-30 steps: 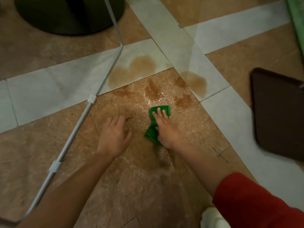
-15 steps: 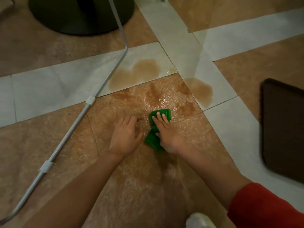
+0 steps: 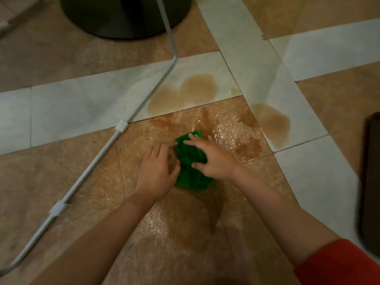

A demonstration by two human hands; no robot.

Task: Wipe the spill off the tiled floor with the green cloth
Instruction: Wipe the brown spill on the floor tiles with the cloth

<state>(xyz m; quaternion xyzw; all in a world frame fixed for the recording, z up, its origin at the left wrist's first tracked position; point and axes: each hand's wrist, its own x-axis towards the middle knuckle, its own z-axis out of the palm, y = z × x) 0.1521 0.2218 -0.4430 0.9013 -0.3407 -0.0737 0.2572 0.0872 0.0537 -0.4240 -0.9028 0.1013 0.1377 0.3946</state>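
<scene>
Wiping looks barely begun: the right hand presses spread fingers on the green cloth at the spill's near edge, the left hand rests open beside it, and brown puddles lie unwiped beyond.

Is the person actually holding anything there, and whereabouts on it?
The right hand presses the green cloth to the floor, fingers spread over its top, not gripping. The left hand lies flat at its left edge, holding nothing.
</scene>
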